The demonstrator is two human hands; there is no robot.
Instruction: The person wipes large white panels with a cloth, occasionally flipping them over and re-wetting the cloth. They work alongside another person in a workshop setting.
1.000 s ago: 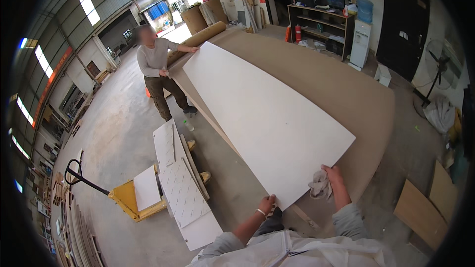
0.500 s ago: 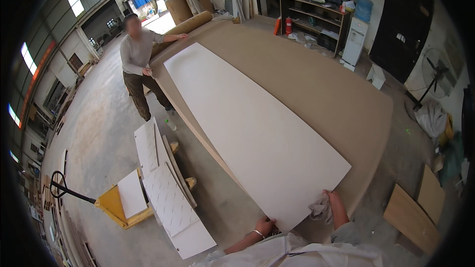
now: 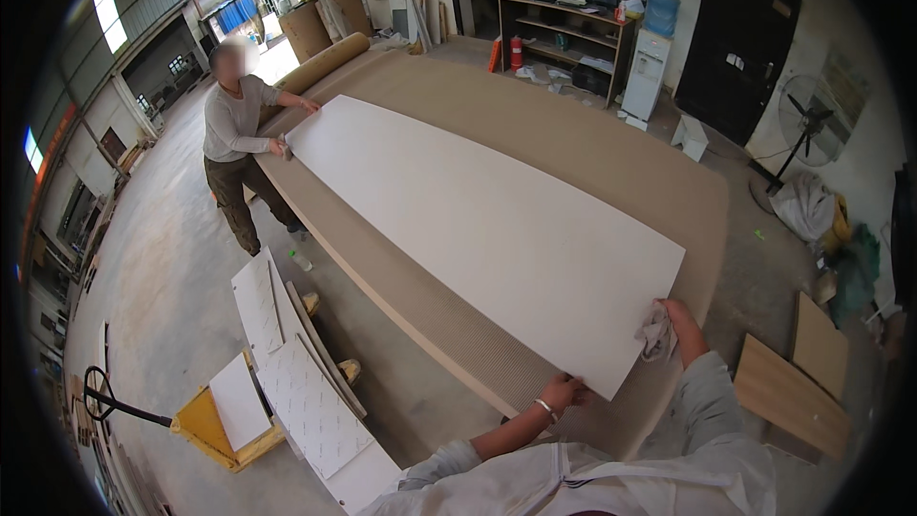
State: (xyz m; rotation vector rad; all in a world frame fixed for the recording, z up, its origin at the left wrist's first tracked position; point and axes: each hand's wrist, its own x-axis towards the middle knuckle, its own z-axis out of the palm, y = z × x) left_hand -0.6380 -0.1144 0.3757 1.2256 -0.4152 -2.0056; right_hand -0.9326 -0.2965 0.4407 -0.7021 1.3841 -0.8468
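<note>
A long white panel (image 3: 497, 229) lies over a wide table covered in brown sheet (image 3: 458, 86), its near end toward me. My left hand (image 3: 565, 390) is closed on the panel's near edge, by the left corner. A crumpled grey cloth (image 3: 655, 334) is in my right hand (image 3: 676, 315), which is closed at the near end's right part; whether its fingers also grip the panel is hidden. At the far end stands a co-worker (image 3: 234, 124), one hand at each side of the panel's far left corner. That person's nearer hand also seems to hold a cloth.
Left of the table, a yellow pallet jack (image 3: 215, 425) stands by stacked white boards (image 3: 306, 382). A brown roll (image 3: 325, 59) rests at the table's far end. Brown boards (image 3: 788, 392) and a standing fan (image 3: 812, 119) are on the right, beyond them a water dispenser (image 3: 648, 76).
The panel has shifted right across the table, uncovering a ribbed brown strip along its left side. Both my hands have moved with it. The co-worker's hands have come to the panel's far end.
</note>
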